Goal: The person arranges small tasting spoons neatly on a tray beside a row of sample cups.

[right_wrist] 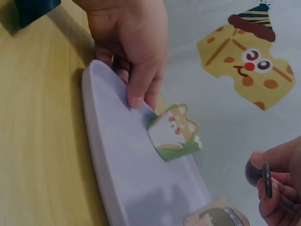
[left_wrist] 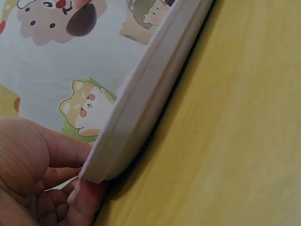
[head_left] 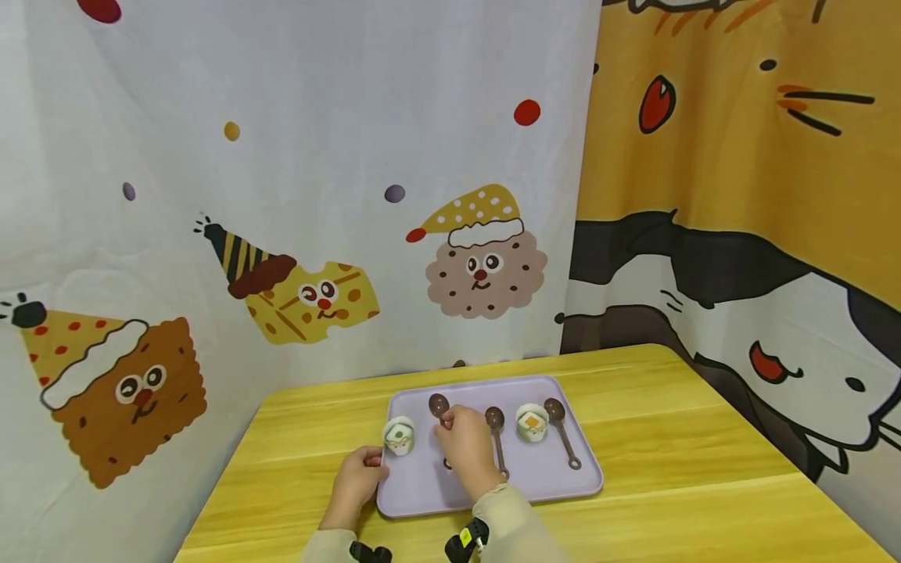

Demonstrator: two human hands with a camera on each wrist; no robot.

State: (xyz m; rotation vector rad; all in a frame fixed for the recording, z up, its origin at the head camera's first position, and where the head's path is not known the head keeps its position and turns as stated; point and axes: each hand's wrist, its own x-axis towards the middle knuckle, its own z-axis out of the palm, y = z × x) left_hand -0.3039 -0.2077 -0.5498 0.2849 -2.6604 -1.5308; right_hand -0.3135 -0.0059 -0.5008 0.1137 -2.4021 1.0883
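Observation:
A lilac tray [head_left: 422, 500] lies on the table. My left hand [head_left: 355, 478] grips its left rim, thumb on top and fingers underneath, as the left wrist view shows. Between thumb and fingers my right hand [head_left: 470, 450] pinches a brown spoon [head_left: 438, 403] over the tray's left half; its handle is partly hidden behind the hand. Close to the left hand stands a small cup [right_wrist: 170, 135] printed with an orange-and-white dog. Right of the right hand, a second brown spoon [head_left: 495, 418] lies on the tray.
Farther right on the tray are another small printed cup [head_left: 532, 423], with an orange patch on top, and a third brown spoon [head_left: 555, 411]. The yellow wood-grain table [head_left: 676, 453] extends around the tray. Behind it hangs a white cartoon curtain [head_left: 338, 117].

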